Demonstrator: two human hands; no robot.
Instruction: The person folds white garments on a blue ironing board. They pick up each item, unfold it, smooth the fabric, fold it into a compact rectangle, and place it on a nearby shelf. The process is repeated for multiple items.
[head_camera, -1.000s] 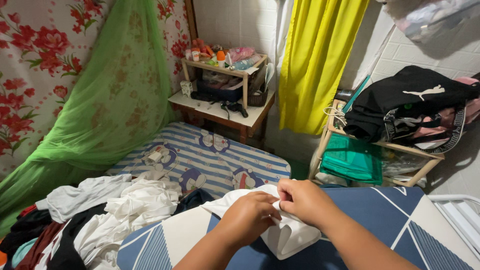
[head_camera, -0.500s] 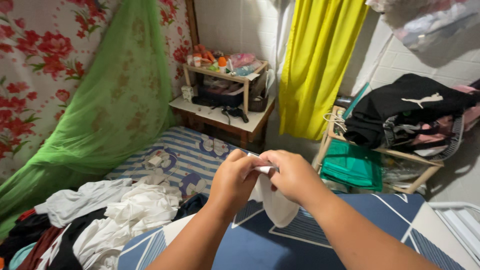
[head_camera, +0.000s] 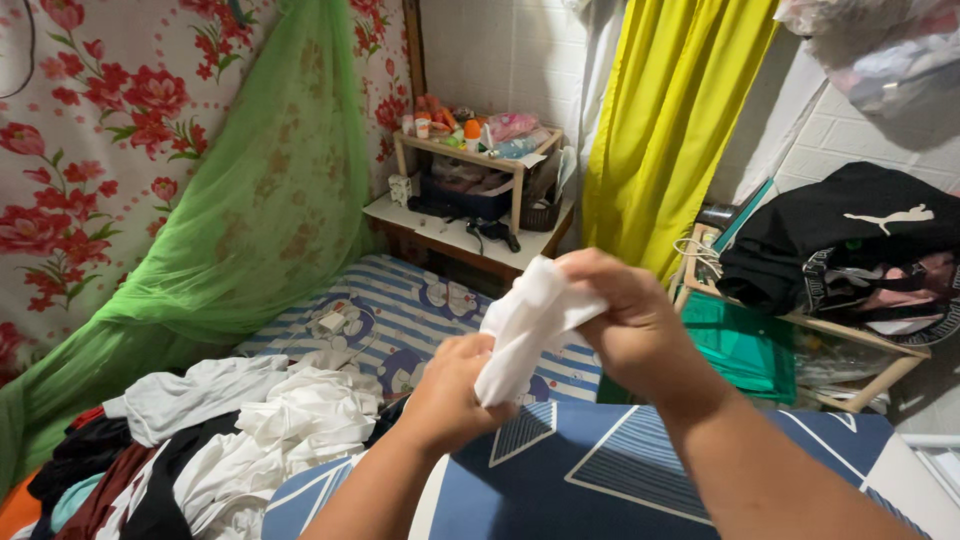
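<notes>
A small white cloth (head_camera: 520, 325) hangs bunched in the air above a blue ironing board (head_camera: 620, 470) with white line patterns. My right hand (head_camera: 625, 325) pinches its upper end at about chest height. Lower down, my left hand (head_camera: 450, 390) grips the bottom part of the same cloth. Both forearms reach in from the bottom edge of the head view.
A heap of white and dark clothes (head_camera: 230, 440) lies on the striped mattress (head_camera: 420, 320) at the left. A green net (head_camera: 240, 220) drapes the floral wall. A wooden shelf (head_camera: 480, 190) stands behind, a yellow curtain (head_camera: 670, 120) beside it, and a rack with black garments (head_camera: 850, 240) at right.
Both hands lifted the white cloth off the ironing board and raised it. The right hand moved up and right; the left hand dropped to the cloth's lower part.
</notes>
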